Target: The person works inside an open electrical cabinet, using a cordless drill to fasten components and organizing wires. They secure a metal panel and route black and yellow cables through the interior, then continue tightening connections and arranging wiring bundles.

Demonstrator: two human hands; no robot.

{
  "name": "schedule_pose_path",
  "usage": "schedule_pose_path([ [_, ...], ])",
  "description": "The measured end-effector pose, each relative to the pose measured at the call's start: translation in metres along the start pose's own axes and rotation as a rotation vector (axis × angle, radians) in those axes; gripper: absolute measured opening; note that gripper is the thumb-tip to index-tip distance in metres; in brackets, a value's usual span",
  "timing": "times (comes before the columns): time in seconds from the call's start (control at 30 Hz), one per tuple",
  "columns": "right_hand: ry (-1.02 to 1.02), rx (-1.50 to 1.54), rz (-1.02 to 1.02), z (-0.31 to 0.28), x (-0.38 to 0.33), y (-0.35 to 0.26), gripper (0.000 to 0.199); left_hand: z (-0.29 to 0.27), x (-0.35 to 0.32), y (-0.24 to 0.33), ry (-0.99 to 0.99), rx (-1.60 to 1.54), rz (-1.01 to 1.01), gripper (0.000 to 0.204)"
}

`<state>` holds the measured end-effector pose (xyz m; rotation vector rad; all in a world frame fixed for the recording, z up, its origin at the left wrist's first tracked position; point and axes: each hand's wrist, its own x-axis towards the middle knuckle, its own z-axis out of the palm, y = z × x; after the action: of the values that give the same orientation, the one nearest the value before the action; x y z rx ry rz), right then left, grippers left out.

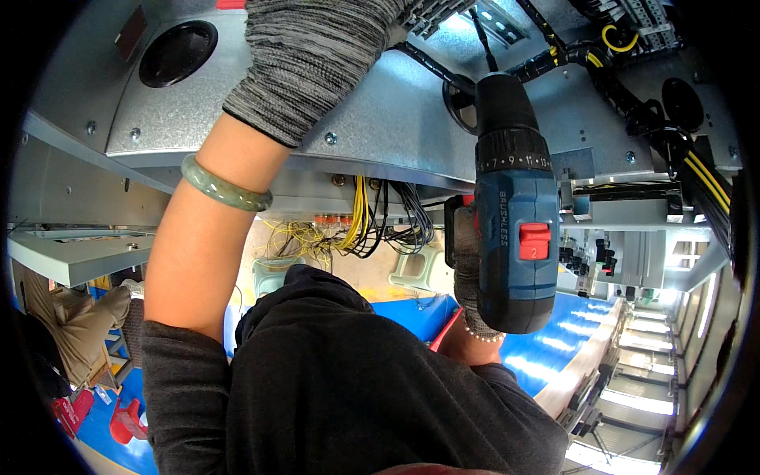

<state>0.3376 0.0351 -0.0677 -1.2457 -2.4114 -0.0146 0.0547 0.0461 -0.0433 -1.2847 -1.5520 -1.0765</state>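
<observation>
Head view: the left hand (317, 55), in a grey knitted glove, reaches up at 12 o'clock and rests against the galvanised sheet-metal cabinet panel (396, 119); its fingers run out of the picture at the top edge, so I cannot tell how wide they are spread or whether they grip anything. A pale green bangle (224, 184) sits on the bare left wrist at 10 o'clock.

The right hand (469, 269), also grey-gloved, is closed around the grip of a blue and black cordless drill (511, 206) just right of centre. The drill points upward, its black chuck touching or just beside the panel near a round cut-out (457, 99). A red square switch (534, 241) sits on the drill's blue side, with a ring of white marks on the black collar above it.

At 11 o'clock the panel has a large round black hole (177, 52), and beside it a small dark brown rectangular label (130, 33). A red patch (231, 4) shows at the top edge. Bundles of yellow and black wires (372, 226) hang below the panel at centre, and black spiral-wrapped cable (609, 79) runs at 1 o'clock. The person's black sleeve (348, 388) fills 6 o'clock, over a blue floor (554, 324).
</observation>
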Motion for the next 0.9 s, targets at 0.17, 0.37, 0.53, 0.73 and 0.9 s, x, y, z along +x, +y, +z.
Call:
schedule_pose_path([
  [0.17,0.001,-0.005,-0.004,-0.001,-0.001,-0.001,0.058,0.006,-0.002,-0.003,0.072,-0.038,0.026,0.055],
  [0.37,0.000,-0.008,-0.015,0.001,-0.001,-0.001,0.057,0.003,-0.001,-0.002,-0.009,0.040,0.007,0.056],
  [0.53,0.003,-0.011,-0.019,-0.001,-0.001,-0.001,0.056,0.005,-0.002,-0.003,-0.007,0.071,0.023,0.058],
  [0.73,0.004,-0.005,-0.027,0.001,0.001,-0.001,0.056,0.005,-0.003,-0.003,0.045,0.015,0.038,0.060],
  [0.9,0.008,-0.004,-0.048,0.002,0.001,-0.002,0.055,0.002,-0.003,-0.005,0.005,0.097,0.035,0.061],
])
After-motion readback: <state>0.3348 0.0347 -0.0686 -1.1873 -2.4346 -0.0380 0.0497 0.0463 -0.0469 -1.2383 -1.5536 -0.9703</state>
